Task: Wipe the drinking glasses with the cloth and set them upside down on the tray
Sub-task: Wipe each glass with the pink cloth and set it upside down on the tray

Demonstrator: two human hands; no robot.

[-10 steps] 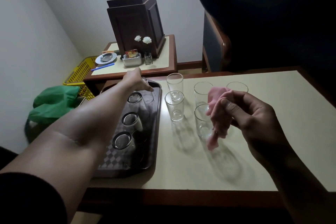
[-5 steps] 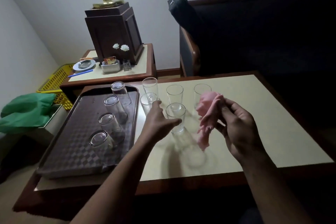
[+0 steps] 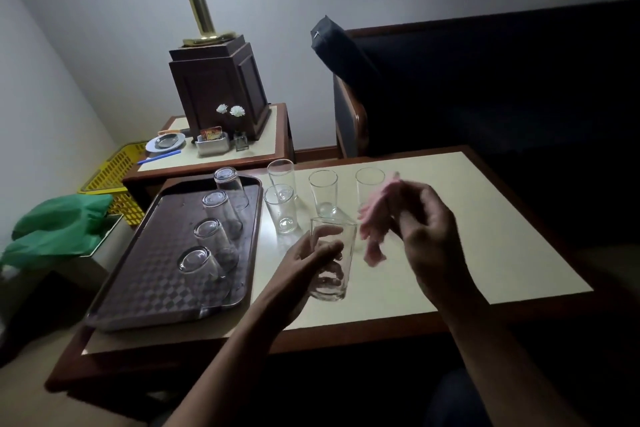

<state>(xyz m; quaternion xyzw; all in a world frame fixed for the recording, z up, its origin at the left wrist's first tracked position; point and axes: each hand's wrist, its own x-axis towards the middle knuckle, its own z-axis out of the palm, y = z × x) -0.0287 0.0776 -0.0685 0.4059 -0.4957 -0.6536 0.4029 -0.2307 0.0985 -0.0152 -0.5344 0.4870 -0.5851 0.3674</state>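
Observation:
My left hand (image 3: 308, 258) grips a clear drinking glass (image 3: 337, 274), upright and lifted off the table near its front middle. To its right my right hand (image 3: 424, 218) holds a pink cloth (image 3: 375, 218), bunched and blurred, close to the glass's rim. Several more glasses stand upright on the cream table, among them one (image 3: 281, 208) beside the tray and one (image 3: 323, 192) behind the held glass. The dark checkered tray (image 3: 145, 291) lies on the left with several glasses upside down in a row, the nearest (image 3: 199, 263) at the front.
Behind the table stands a side table (image 3: 266, 149) with a dark wooden lamp base (image 3: 221, 87), a small dish and a holder. A yellow basket (image 3: 117, 177) and a green bag (image 3: 55, 225) sit at the left. A dark armchair (image 3: 485, 87) fills the back right.
My left hand came back from the tray, reached a glass on the table and lifted it toward me. My right hand with the cloth moved closer to that glass.

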